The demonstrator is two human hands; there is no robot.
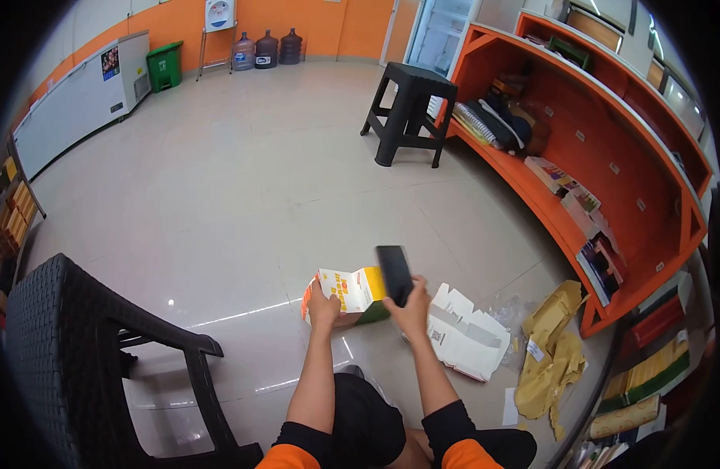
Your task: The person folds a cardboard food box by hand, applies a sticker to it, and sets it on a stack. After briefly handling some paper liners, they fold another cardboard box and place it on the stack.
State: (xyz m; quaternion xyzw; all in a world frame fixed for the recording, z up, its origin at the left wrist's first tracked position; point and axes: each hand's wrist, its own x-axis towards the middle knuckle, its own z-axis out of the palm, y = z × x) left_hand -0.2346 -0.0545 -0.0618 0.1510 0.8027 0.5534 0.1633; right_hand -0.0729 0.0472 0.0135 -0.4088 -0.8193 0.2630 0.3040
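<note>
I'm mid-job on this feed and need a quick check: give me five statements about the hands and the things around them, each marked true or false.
1. The right hand holds a phone. True.
2. The left hand is on the carton. False: the left hand is at the box.
3. The carton lies between the box and the brown paper. True.
4. The jugs stand on the freezer. False: the jugs stand on the floor.
5. The phone lies on the floor. False: it is up in the right hand.
</note>
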